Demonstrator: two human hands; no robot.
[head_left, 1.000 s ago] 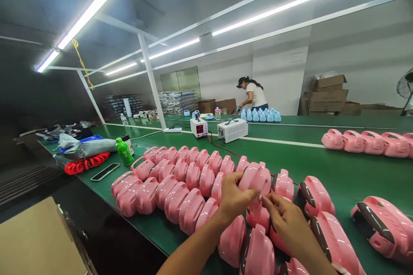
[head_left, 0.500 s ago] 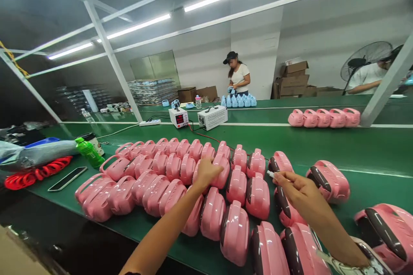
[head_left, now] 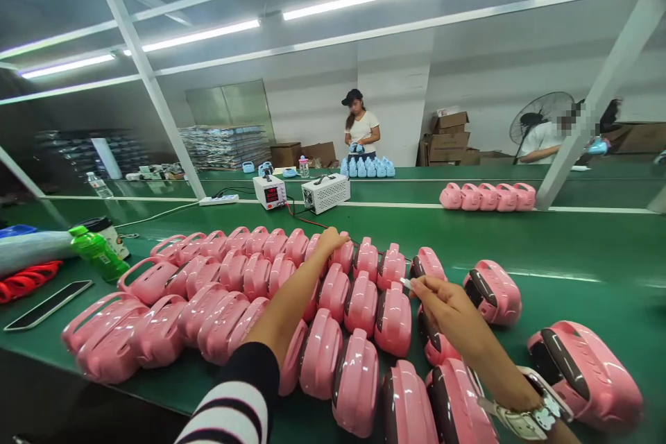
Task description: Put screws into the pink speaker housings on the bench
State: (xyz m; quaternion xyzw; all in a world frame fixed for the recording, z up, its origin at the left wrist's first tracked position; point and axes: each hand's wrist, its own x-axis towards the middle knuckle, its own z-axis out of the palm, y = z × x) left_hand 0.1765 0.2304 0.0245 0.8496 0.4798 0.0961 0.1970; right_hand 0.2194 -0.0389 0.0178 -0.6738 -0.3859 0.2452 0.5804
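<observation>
Lying well left of the white power supply (head_left: 270, 192) and nearer the person, a phone (head_left: 48, 306) and, just beyond it, a green bottle (head_left: 98, 253) are probably kept at the side of the bench (head_left: 494, 236) to be out of the way. In front of the supply, pink casings (head_left: 355, 381) stand in close rows, handles up, perhaps so that each can be lifted from above. To the supply's right and nearer, the left hand (head_left: 331, 241), its arm stretched forward across the rows, is at the top of a back-row casing (head_left: 342, 257); whether its fingers close around the handle, I cannot tell. Farther right of the supply, the right hand (head_left: 445, 302) pinches a small white piece (head_left: 405, 283) between thumb and fingers, seemingly by one end to leave the tip exposed; its forearm slants in from the lower right. Rightmost from the supply, another casing (head_left: 585, 374) stands apart.
</observation>
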